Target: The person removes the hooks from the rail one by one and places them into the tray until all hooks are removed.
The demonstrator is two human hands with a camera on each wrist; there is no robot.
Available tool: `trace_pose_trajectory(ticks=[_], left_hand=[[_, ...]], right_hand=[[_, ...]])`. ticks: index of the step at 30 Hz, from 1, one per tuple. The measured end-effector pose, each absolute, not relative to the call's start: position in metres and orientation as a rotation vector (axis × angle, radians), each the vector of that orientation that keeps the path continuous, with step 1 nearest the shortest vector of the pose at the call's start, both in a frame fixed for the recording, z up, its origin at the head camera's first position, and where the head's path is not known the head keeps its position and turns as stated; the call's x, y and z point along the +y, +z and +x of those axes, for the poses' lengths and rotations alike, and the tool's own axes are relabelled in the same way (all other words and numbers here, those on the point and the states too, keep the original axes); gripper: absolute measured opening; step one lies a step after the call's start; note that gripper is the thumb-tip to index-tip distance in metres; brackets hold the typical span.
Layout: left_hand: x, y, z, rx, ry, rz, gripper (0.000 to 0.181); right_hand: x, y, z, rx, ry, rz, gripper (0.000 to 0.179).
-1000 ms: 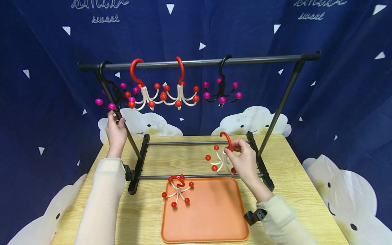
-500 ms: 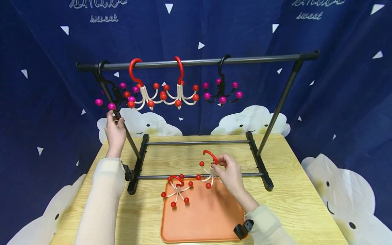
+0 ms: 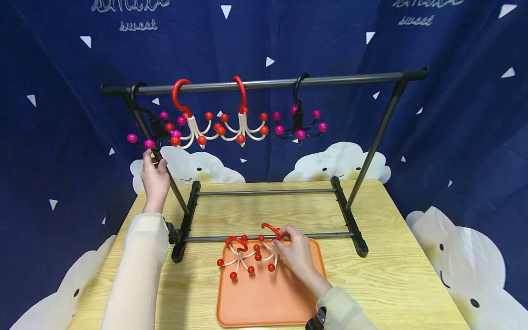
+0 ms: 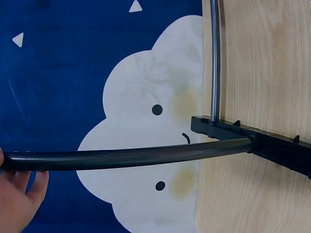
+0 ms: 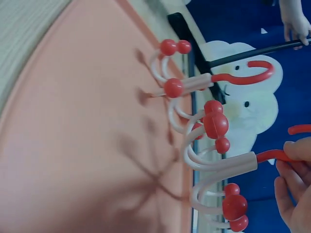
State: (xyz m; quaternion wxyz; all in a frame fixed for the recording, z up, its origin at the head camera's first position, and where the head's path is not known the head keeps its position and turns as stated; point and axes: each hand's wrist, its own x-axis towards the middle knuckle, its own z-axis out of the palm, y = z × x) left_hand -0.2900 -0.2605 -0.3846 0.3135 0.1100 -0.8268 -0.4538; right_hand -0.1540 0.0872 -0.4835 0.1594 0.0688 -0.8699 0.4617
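My left hand (image 3: 156, 185) grips the left upright post (image 4: 121, 158) of a black metal rack, just below a black hanger (image 3: 154, 127) with magenta balls. Over the orange tray (image 3: 264, 305), my right hand (image 3: 296, 253) pinches the red hook of a multi-arm hanger (image 5: 235, 166), cream-white with red balls on its arm tips. The held hanger is upright, and its shadow falls on the tray. Beside it, at the tray's far left corner, stands a matching hanger (image 3: 239, 256) with its red hook up.
Two white hangers with red hooks, a left one (image 3: 191, 123) and a middle one (image 3: 242, 121), hang on the top rail (image 3: 268, 84). Farther right on it hangs another black hanger (image 3: 299, 119). The rack's front crossbar (image 3: 330, 235) runs behind the tray on the wooden table (image 3: 396, 275).
My right hand has carried the pinched hanger left and toward me, from near the rack's right foot to over the tray, beside the other hanger. My left hand stays on the post.
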Motion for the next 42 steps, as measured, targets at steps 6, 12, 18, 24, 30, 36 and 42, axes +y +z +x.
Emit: trace_pose_trajectory(ticks=[6,12,18,24,30,36,42], left_hand=[[-0.261,-0.385,-0.289,-2.169,-1.187,0.293,0.038],[-0.259,-0.384,-0.289,-2.182,-1.190,0.295,0.036],[-0.259,-0.383,-0.289,-2.171,-1.186,0.285,0.038],[-0.260,-0.383,-0.290,-2.161,-1.174,0.286,0.038],[-0.259,-0.385,-0.291,-2.170,-1.182,0.288,0.038],[-0.258,-0.386,-0.290,-2.163,-1.189,0.293,0.038],[-0.259,-0.386,-0.289,-2.173,-1.197,0.293,0.039]], right_hand=[[0.078,-0.500,-0.153,-2.515,1.298,0.187,0.021],[0.069,-0.519,-0.150,-2.491,1.240,0.187,0.021],[0.065,-0.531,-0.145,-2.427,1.194,0.225,0.023],[0.064,-0.530,-0.143,-2.434,1.211,0.253,0.024],[0.074,-0.511,-0.148,-2.503,1.448,0.205,0.038],[0.092,-0.474,-0.173,-2.355,1.353,0.282,0.023],[0.109,-0.428,-0.198,-2.136,1.129,0.455,0.013]])
